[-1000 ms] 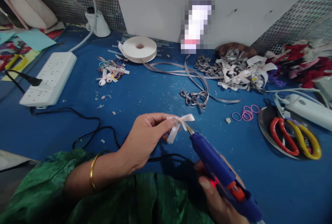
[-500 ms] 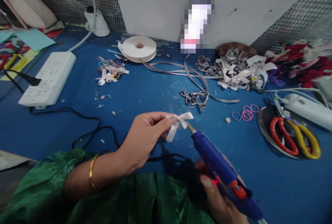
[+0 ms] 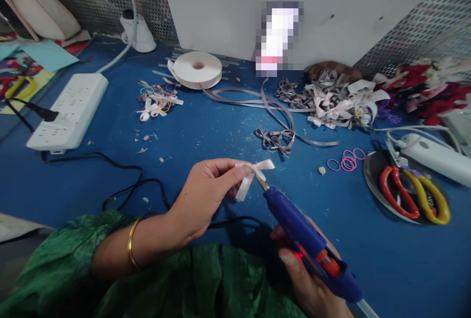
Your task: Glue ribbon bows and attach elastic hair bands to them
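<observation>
Shifted slightly left, the blue glue gun [image 3: 296, 227] slants up-left to the white bow [image 3: 254, 169] near frame centre; left hand [image 3: 206, 195] pinches the bow's left side, right hand [image 3: 309, 282] clasps the gun.

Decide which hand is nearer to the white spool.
Left. The left hand, pinching a pale bow, is on the spool's near side; the right hand, holding the glue gun, is farther off, toward the right.
</observation>
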`<state>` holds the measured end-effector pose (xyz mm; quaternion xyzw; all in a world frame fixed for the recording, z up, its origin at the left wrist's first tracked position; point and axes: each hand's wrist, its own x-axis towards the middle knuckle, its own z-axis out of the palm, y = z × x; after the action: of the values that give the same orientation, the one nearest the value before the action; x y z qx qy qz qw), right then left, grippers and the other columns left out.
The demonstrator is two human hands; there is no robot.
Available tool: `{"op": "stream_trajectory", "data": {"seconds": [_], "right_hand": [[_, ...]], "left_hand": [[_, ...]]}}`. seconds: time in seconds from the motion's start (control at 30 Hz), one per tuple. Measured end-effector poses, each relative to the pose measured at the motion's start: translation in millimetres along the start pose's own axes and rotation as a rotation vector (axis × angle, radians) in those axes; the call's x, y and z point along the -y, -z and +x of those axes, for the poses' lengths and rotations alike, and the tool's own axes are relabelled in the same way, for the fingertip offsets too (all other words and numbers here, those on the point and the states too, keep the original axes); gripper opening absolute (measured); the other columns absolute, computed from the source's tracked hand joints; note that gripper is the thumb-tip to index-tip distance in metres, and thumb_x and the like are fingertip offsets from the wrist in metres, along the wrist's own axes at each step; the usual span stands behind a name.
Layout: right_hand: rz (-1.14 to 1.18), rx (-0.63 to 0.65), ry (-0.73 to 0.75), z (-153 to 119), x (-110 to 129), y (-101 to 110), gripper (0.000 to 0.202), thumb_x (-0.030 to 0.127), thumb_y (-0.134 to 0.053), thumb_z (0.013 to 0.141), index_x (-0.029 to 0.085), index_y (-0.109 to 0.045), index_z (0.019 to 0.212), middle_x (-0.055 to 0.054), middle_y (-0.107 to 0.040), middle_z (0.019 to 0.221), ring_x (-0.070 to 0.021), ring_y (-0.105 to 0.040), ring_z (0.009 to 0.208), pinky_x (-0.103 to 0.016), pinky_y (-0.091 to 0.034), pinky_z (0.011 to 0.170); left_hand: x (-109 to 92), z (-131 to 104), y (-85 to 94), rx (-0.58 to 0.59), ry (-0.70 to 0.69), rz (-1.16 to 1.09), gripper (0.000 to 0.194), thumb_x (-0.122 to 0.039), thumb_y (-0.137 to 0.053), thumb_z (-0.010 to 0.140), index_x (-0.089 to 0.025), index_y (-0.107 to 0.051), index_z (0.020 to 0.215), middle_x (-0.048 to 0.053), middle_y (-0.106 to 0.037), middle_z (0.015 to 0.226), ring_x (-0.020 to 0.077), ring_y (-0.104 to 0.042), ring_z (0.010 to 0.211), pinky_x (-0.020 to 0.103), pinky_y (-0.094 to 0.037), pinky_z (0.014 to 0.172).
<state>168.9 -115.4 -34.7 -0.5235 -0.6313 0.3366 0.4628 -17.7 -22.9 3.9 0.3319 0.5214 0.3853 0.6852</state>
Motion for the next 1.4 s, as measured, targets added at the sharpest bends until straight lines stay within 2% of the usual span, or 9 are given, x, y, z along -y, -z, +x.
{"op": "stream_trajectory", "data": {"seconds": [0.23,0.33,0.47,0.7,0.9,1.03,1.17,1.27,1.4], "right_hand": [[0.284,0.002,-0.139,-11.6,-9.2,4.4,0.028,0.046,-0.054,0.094,0.024,-0.065,0.107,-0.002,-0.067,0.086,-0.0129,-0.057,0.054,-0.028,-0.047,0.052],[0.436,-0.173,-0.264,-5.8,-6.4,-1.3,0.025,0.041,-0.050,0.096,0.021,-0.065,0.101,-0.002,-0.066,0.080,-0.0105,-0.053,0.051,-0.027,-0.045,0.053],[0.495,-0.340,-0.511,9.7,-1.2,-9.2,0.037,0.052,-0.053,0.094,0.017,-0.065,0.094,-0.001,-0.064,0.069,-0.0085,-0.049,0.047,-0.022,-0.036,0.046],[0.454,-0.264,-0.604,21.8,-6.7,-19.5,0.044,0.058,-0.067,0.083,0.014,-0.064,0.076,0.000,-0.060,0.060,-0.0105,-0.053,0.056,-0.022,-0.041,0.055],[0.420,-0.186,-0.527,22.8,-4.3,-18.0,0.047,0.053,-0.065,0.084,0.013,-0.065,0.109,-0.009,-0.074,0.093,-0.0182,-0.067,0.078,-0.030,-0.052,0.069],[0.217,-0.080,-0.451,9.8,2.6,5.6,0.045,0.045,-0.072,0.077,0.016,-0.071,0.112,-0.004,-0.074,0.084,-0.0188,-0.065,0.075,-0.031,-0.050,0.069],[-0.026,0.058,-0.361,9.9,21.5,52.0,0.017,0.036,-0.072,0.078,0.021,-0.077,0.085,0.000,-0.071,0.070,-0.0168,-0.060,0.065,-0.029,-0.044,0.064],[-0.566,0.164,-0.197,39.0,29.5,90.0,0.023,0.039,-0.058,0.090,0.024,-0.075,0.093,0.000,-0.074,0.081,-0.0161,-0.065,0.071,-0.028,-0.047,0.066],[-0.809,0.031,-0.251,101.7,6.1,119.2,0.019,0.029,-0.059,0.092,0.018,-0.073,0.099,-0.004,-0.073,0.084,-0.0195,-0.067,0.081,-0.033,-0.049,0.076]], "left_hand": [[-3.0,4.9,1.1,-0.101,-0.032,-0.086,0.019,-0.033,-0.077,0.075,-0.015,-0.078,0.080,0.004,-0.069,0.071,0.0114,-0.053,0.062,0.023,-0.041,0.058],[-5.7,6.9,3.1,-0.192,-0.106,-0.163,0.015,-0.030,-0.077,0.074,-0.016,-0.079,0.080,0.001,-0.068,0.071,0.0088,-0.050,0.060,0.020,-0.037,0.053],[-8.2,8.8,6.1,-0.227,-0.154,-0.208,0.014,-0.029,-0.079,0.072,-0.017,-0.079,0.080,0.000,-0.068,0.073,0.0080,-0.049,0.060,0.019,-0.036,0.052],[-4.8,9.2,1.7,-0.123,-0.173,-0.133,0.019,-0.029,-0.082,0.067,-0.014,-0.080,0.079,0.001,-0.067,0.066,0.0080,-0.048,0.057,0.020,-0.034,0.053],[-13.9,4.6,-1.6,-0.051,-0.248,-0.075,0.022,-0.032,-0.083,0.066,-0.014,-0.080,0.079,0.002,-0.068,0.067,0.0090,-0.049,0.058,0.021,-0.034,0.053],[-28.4,0.9,-5.5,0.030,-0.281,-0.057,0.021,-0.032,-0.082,0.069,-0.015,-0.080,0.080,0.001,-0.067,0.065,0.0084,-0.048,0.057,0.020,-0.034,0.053],[-38.1,-1.0,-14.5,0.114,-0.242,-0.020,0.021,-0.033,-0.081,0.070,-0.015,-0.079,0.080,0.002,-0.069,0.069,0.0084,-0.051,0.057,0.020,-0.035,0.053],[-36.5,-0.7,-20.8,0.161,-0.193,-0.015,0.022,-0.033,-0.081,0.072,-0.014,-0.079,0.083,0.003,-0.071,0.074,0.0088,-0.054,0.060,0.020,-0.036,0.053],[-25.5,2.4,-21.5,0.197,-0.122,-0.012,0.023,-0.034,-0.079,0.073,-0.014,-0.079,0.085,0.005,-0.070,0.077,0.0111,-0.056,0.063,0.020,-0.039,0.055]]}}
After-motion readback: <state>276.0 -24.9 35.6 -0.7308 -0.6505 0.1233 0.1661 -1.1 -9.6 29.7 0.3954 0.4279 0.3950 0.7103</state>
